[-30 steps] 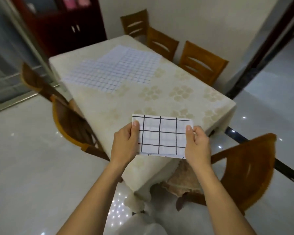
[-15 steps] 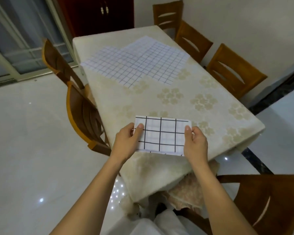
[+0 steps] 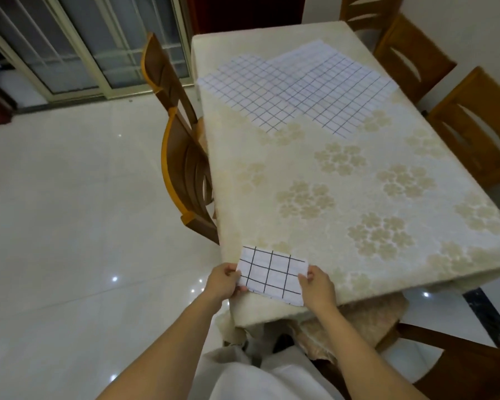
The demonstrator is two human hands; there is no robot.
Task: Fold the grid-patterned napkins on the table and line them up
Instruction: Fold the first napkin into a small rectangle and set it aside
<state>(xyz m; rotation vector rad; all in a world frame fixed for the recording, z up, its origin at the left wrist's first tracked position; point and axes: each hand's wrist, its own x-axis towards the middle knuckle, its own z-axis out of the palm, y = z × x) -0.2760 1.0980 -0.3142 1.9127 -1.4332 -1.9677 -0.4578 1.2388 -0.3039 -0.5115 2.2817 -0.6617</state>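
White folded napkin (image 3: 272,277) with black grid lines, held at the near left corner of the cream floral tablecloth (image 3: 344,197).
The left hand (image 3: 224,281) pinches its left edge and the right hand (image 3: 318,287) its right edge, thumbs on top; unfolded grid napkins (image 3: 300,90) lie flat and overlapping at the cloth's far end.

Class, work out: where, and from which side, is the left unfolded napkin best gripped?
Probably the left unfolded napkin by its pointed near corner, pinched from the person's side: it lies flat, and that corner juts clear of the other napkin.
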